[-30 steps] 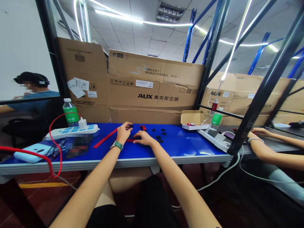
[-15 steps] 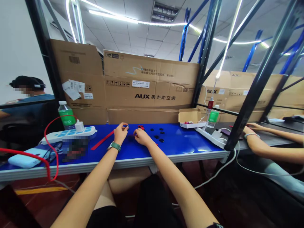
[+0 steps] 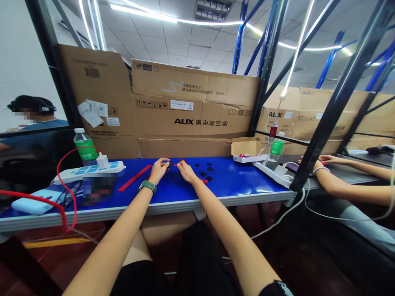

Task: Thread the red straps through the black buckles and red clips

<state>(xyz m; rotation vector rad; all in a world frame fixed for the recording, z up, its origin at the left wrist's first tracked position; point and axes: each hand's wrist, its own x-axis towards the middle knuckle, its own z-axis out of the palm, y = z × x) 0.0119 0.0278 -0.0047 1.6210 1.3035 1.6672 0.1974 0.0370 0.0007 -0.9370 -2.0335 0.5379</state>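
Observation:
My left hand (image 3: 158, 171), with a green-banded watch (image 3: 148, 186) on its wrist, is closed in a pinch around a small black piece (image 3: 169, 164). Just to its right, the fingers of my right hand (image 3: 186, 172) are pressed together at a small bit of red material (image 3: 175, 165), too small to make out. Behind the right fingertips lies a red item (image 3: 182, 160), partly hidden. A flat red strip (image 3: 135, 178) rests left of my left hand. Several black oval pieces (image 3: 209, 178) are scattered right of my right hand, with a red bit (image 3: 204, 181) near them.
A white power strip (image 3: 89, 172), a bottle (image 3: 84, 147) and a light-blue power bank (image 3: 32, 204) stand left on the blue table (image 3: 237, 181). An open carton (image 3: 248, 157) and another power strip (image 3: 274, 176) are right. Co-workers sit at both sides; cardboard (image 3: 197, 111) walls the back.
My right hand has shifted slightly away from me and right, its fingertips now level with the left hand's. My left hand keeps its pinch. The whole view has tilted a little.

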